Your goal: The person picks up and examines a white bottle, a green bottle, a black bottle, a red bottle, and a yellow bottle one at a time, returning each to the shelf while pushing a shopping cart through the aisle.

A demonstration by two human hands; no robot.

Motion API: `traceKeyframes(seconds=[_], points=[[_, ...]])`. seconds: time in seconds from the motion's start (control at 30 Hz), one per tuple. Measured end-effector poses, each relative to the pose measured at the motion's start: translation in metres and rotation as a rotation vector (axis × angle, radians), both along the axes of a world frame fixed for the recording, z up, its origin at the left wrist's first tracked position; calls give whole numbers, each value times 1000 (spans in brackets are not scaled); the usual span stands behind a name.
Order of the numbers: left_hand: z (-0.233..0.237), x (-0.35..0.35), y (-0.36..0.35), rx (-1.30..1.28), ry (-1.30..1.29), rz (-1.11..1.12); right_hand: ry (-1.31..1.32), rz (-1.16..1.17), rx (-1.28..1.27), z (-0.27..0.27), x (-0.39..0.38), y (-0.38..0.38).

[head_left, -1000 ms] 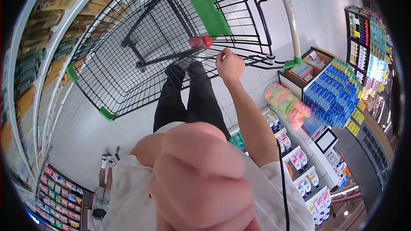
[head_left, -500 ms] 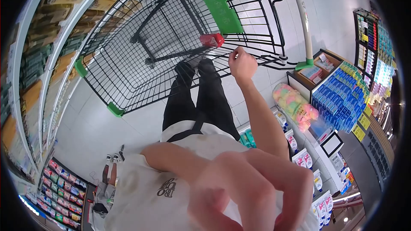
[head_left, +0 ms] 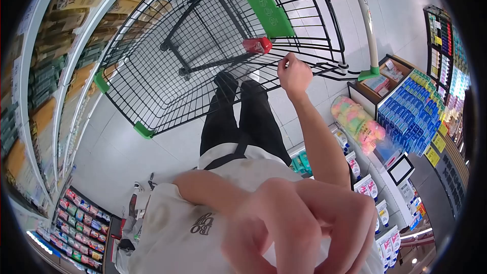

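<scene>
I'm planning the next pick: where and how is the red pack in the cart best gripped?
Probably across its middle, from above through the cart's open top. The red pack looks longer than wide, so thumb and fingers could close on its long sides. The right hand is nearer.

The person wore a loose white shirt [head_left: 172, 246] with blurry brownish blotches and dark lettering [head_left: 202, 223] across it, the capitals BO legible and the rest unclear. On the left, the sleeve [head_left: 165, 193] left the forearm uncovered; the left hand [head_left: 299, 228] and right hand [head_left: 295, 75] were bare. A black band [head_left: 220, 160] crossed the waist above black trousers [head_left: 219, 129], with dark shoes [head_left: 227, 81] at the far end.
</scene>
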State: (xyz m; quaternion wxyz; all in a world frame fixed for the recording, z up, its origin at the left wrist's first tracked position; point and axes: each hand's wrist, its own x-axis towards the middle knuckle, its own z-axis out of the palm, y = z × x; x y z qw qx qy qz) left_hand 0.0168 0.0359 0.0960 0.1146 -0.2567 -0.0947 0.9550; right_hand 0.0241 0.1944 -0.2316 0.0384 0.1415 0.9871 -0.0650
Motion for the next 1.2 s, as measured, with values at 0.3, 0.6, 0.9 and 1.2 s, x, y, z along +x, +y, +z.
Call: traceKeyframes(seconds=[0.3,0.6,0.9,1.2], points=[[-34,-11,11,242,589,-32,-39,10,21,-1,2,2],[-29,-20,12,178,434,-95,-25,13,-18,-1,1,2],[-36,-13,19,255,546,3,-5,10,-44,-1,3,3],[-29,-23,15,267,458,-239,-2,2,-55,-3,4,3]])
